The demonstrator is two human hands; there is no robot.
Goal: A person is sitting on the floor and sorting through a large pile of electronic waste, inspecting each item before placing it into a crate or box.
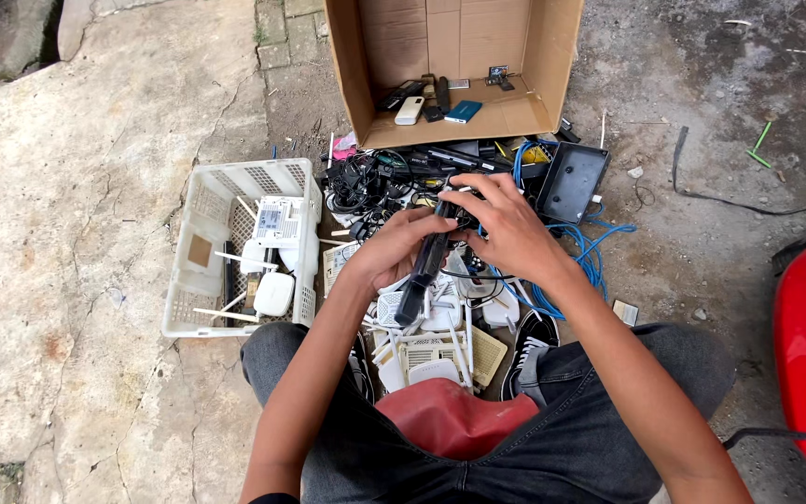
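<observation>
left hand (392,250) clasps black device (424,271) | right hand (501,222) fingers pinch its top | risk: cable (478,276) under fingers may snag and pull router pile (431,345)

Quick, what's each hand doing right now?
Left hand: closed around a long black device.
Right hand: fingers curled on the top end of the same device.

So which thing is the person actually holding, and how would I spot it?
Start at the open cardboard box at the top, then drop to the tangled pile below it. Both hands, left hand and right hand, grip a long black device, dark and slim among white routers.
</observation>
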